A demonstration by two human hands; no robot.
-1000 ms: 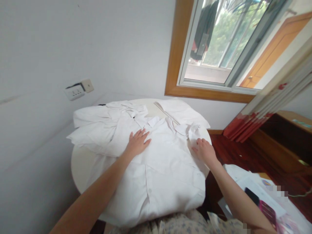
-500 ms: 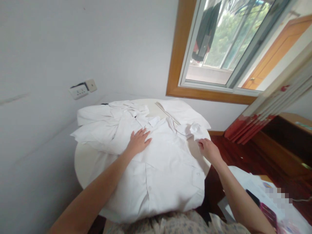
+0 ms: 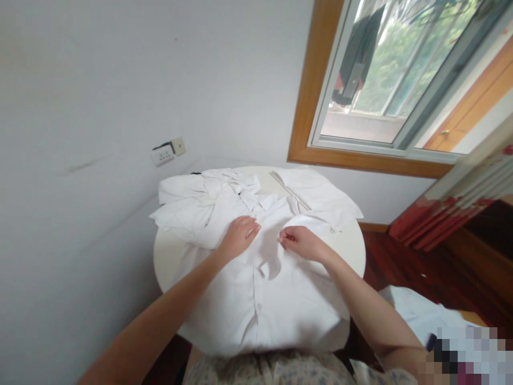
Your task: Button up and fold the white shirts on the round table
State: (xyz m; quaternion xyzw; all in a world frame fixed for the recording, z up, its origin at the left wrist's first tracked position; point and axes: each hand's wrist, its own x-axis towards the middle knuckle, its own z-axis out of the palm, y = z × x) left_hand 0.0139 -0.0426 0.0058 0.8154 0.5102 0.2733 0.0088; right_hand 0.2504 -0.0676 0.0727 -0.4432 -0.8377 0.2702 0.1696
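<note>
A white button-up shirt [image 3: 296, 315] lies spread over a round cream table [image 3: 168, 267], its lower part hanging toward me. My left hand [image 3: 240, 235] rests on the shirt's upper middle with its fingers stretched out. Just to its right, my right hand [image 3: 300, 241] pinches the shirt's sleeve [image 3: 274, 264], and the cuff end droops below the fingers onto the shirt front. Beyond my left hand lies a rumpled pile of white clothing [image 3: 188, 198]. A folded white garment [image 3: 320, 195] sits at the back right of the table.
The table stands by a white wall with a socket [image 3: 163, 155]. A wood-framed window [image 3: 360, 162] is at the back right, with a red-and-white curtain [image 3: 425, 219] beside it. Low on the right, a surface with white cloth or paper [image 3: 412, 310] is partly blurred out.
My right hand has carried the sleeve leftward from the table's right edge to over the middle of the shirt. My left hand stays on the shirt. The view has shifted slightly.
</note>
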